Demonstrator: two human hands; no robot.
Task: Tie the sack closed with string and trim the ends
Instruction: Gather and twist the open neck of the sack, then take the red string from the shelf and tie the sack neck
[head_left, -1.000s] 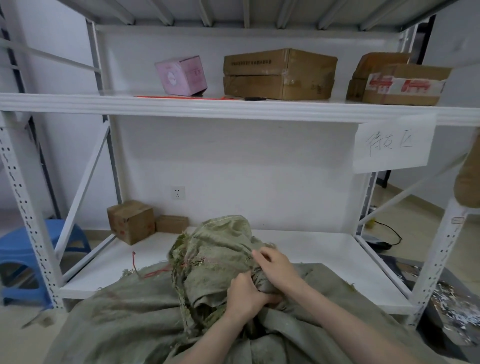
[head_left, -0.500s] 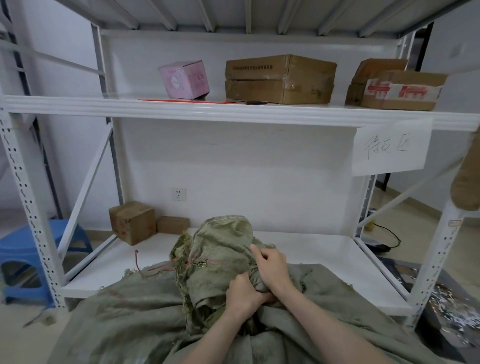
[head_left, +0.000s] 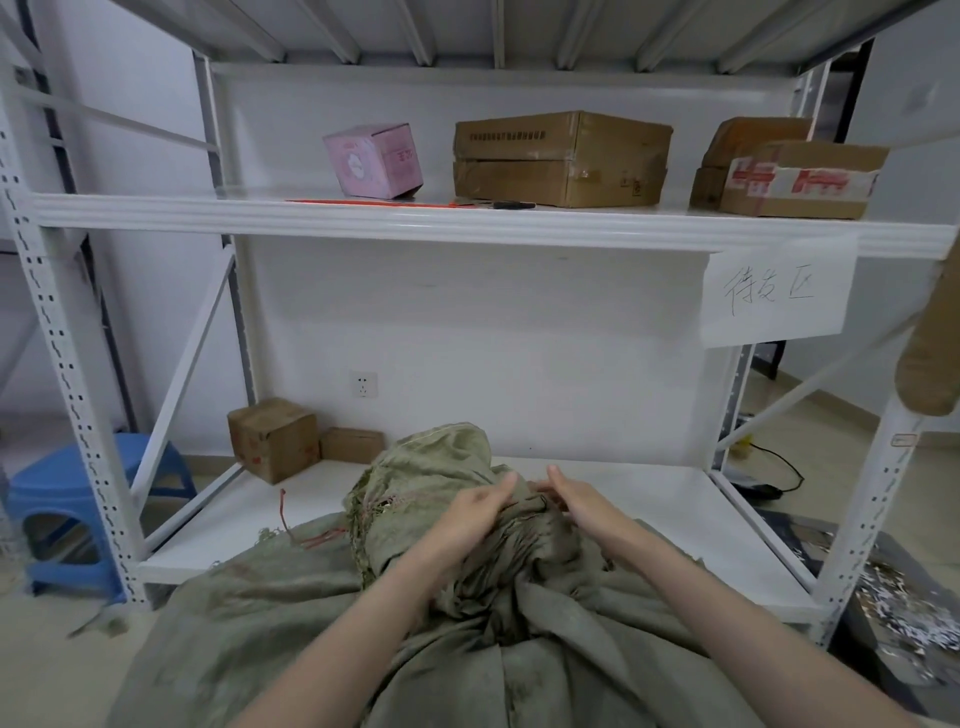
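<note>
Free lower shelf (head_left: 623, 499) right of and behind the sack (head_left: 519, 629); cardboard box (head_left: 272, 439) and smaller box (head_left: 352, 445) occupy its left rear; upper shelf (head_left: 467, 223) caps headroom.

coarse matt woven sack (head_left: 322, 613), smooth painted metal shelf (head_left: 467, 223), matt cardboard boxes (head_left: 561, 158), glossy plastic stool (head_left: 78, 483)

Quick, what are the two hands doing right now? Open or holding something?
Left hand: open, straight fingers pressing the bunched neck of the sack.
Right hand: open, fingers resting against the same neck from the other side.
</note>
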